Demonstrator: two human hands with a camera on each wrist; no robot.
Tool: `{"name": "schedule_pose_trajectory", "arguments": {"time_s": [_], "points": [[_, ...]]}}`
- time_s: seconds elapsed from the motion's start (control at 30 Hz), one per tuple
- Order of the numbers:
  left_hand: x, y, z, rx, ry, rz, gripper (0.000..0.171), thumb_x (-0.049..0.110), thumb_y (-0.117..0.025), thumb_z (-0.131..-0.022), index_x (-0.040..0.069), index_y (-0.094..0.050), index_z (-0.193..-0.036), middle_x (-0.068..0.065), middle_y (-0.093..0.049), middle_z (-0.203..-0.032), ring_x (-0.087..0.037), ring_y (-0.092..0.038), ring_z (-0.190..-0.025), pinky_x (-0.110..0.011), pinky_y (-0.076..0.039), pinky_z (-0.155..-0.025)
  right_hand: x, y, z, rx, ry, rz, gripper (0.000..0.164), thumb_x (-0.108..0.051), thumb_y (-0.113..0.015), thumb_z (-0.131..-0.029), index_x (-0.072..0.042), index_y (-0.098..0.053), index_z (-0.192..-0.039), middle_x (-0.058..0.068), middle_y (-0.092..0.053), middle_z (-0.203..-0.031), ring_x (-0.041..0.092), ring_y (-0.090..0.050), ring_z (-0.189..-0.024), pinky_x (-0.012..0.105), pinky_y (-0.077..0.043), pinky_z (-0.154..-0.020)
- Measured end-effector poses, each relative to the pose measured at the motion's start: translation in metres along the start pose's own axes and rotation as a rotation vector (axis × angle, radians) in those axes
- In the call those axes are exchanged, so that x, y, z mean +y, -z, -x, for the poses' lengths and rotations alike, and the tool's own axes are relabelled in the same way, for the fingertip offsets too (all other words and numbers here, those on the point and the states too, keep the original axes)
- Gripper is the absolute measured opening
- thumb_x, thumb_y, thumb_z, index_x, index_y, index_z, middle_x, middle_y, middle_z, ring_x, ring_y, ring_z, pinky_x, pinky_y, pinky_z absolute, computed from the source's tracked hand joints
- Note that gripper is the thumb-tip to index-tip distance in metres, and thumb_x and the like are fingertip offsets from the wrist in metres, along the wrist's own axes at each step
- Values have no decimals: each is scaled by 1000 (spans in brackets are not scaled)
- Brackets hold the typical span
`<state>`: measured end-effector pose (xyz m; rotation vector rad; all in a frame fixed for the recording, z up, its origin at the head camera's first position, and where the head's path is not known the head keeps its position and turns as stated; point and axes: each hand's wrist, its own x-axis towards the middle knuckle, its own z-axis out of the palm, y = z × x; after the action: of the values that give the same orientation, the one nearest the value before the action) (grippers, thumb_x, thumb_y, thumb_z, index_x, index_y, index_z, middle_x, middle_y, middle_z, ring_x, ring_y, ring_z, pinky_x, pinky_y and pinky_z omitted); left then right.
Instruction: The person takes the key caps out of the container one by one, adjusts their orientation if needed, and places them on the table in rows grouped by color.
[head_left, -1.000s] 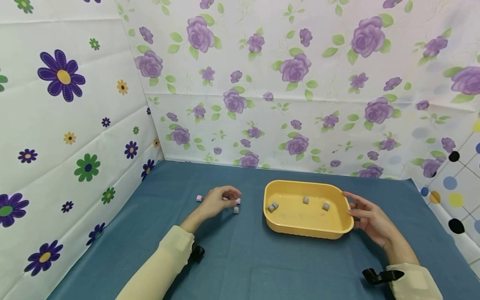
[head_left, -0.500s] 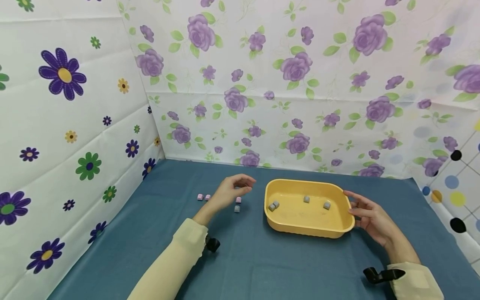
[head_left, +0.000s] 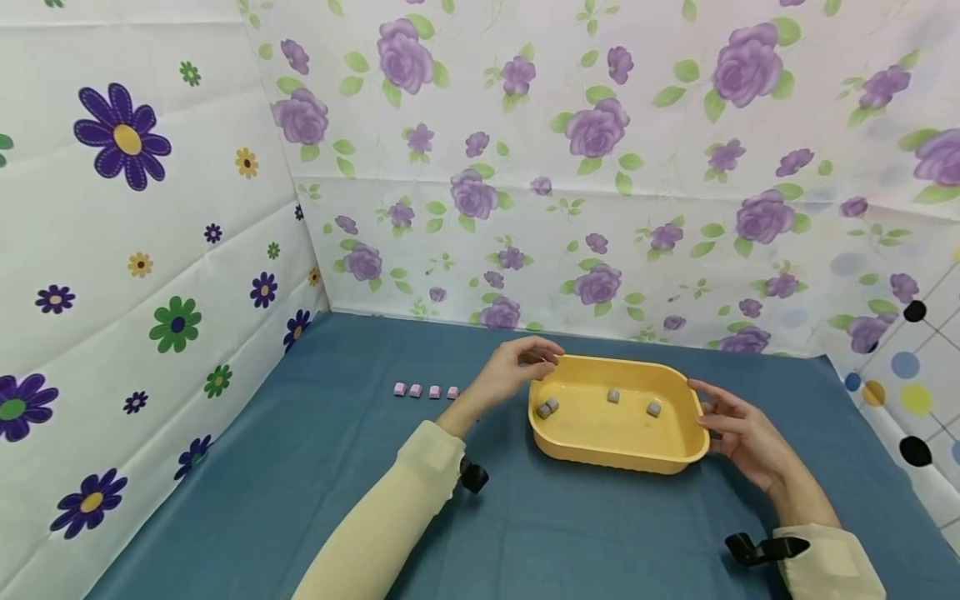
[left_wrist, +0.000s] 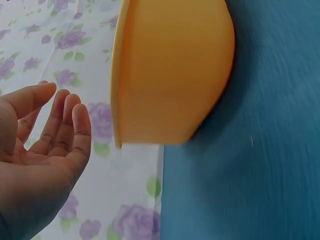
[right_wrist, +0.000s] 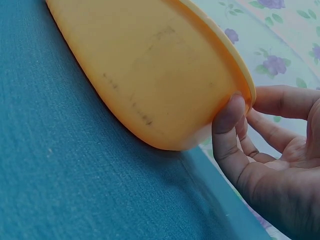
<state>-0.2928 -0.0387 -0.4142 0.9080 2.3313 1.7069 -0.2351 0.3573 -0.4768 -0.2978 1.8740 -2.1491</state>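
My left hand hovers at the far left corner of a yellow plastic tray. Its thumb and fingers are drawn together, seemingly on a small grey cube that the fingers mostly hide. The left wrist view has that hand beside the tray's outer wall, apart from it. My right hand grips the tray's right end; in the right wrist view the thumb presses the wall under the rim. Several grey cubes lie inside the tray. Several pink cubes form a row on the cloth to the left.
A blue cloth covers the table. Flower-printed sheets hang behind it and along the left side. My left forearm hides part of the cloth beyond it. A black wrist camera sits at the right cuff.
My left hand has moved right, from among the cubes to the tray's far left corner, uncovering more of the pink row. My right hand and the tray have stayed put.
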Motion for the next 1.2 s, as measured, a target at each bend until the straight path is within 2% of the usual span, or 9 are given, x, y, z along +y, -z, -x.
{"name": "schedule_pose_trajectory", "arguments": {"time_s": [0.1,0.17,0.27,0.4,0.6,0.87,1.07,1.2], "points": [[11,-6,-3,-30,-5,26,29,12,-57,-101,3,-62,-127,-20,-63,-120,-35,-61,-106,-45,-54,-85,-1,-1,0,-2,0,-8,62,1,-48,-102,-6,-20,-157,8,-54,-113,19,-65,-97,41,-58,-76],[19,-10,-4,-51,-4,34,30,9,-56,-101,-1,-60,-128,-24,-62,-120,-35,-61,-105,-40,-55,-83,-1,-2,0,-3,-1,-14,62,1,-47,-102,-6,-20,-157,7,-54,-112,19,-65,-97,41,-58,-76],[26,-16,-9,-65,11,50,29,6,-56,-100,-3,-60,-128,-25,-61,-119,-29,-63,-101,-34,-55,-82,-1,-2,0,-5,-3,-19,62,2,-47,-102,-6,-20,-157,7,-54,-111,18,-65,-97,42,-58,-77],[17,-26,-21,-56,37,54,28,9,-57,-100,3,-63,-127,-17,-64,-116,-17,-63,-95,-30,-54,-81,-2,-2,0,-8,-4,-21,62,2,-47,-102,-7,-20,-157,7,-53,-112,18,-65,-97,42,-57,-78],[10,-36,-34,-45,37,52,25,13,-60,-99,9,-66,-124,-11,-66,-113,-19,-64,-95,-30,-54,-82,-2,-1,-1,-7,-7,-21,62,1,-47,-102,-7,-20,-157,7,-54,-112,18,-65,-97,41,-57,-78],[10,-45,-40,-64,47,32,25,10,-59,-99,9,-66,-123,-14,-65,-114,-22,-64,-98,-25,-53,-79,-2,-1,-2,8,-10,-10,62,1,-49,-101,-7,-21,-157,8,-54,-113,19,-65,-96,41,-58,-76],[3,-52,-44,-82,62,1,26,10,-60,-99,9,-66,-123,-3,-66,-109,-13,-62,-99,-23,-52,-82,-2,-1,-1,8,-4,-5,62,1,-49,-101,-7,-22,-156,9,-55,-114,20,-65,-97,42,-58,-76],[0,-55,-46,-81,68,-23,25,11,-61,-99,12,-67,-122,-4,-66,-110,-12,-62,-100,-23,-51,-84,-1,-1,0,2,-7,-10,63,1,-50,-101,-7,-22,-156,10,-54,-114,21,-65,-98,43,-58,-77]]}}
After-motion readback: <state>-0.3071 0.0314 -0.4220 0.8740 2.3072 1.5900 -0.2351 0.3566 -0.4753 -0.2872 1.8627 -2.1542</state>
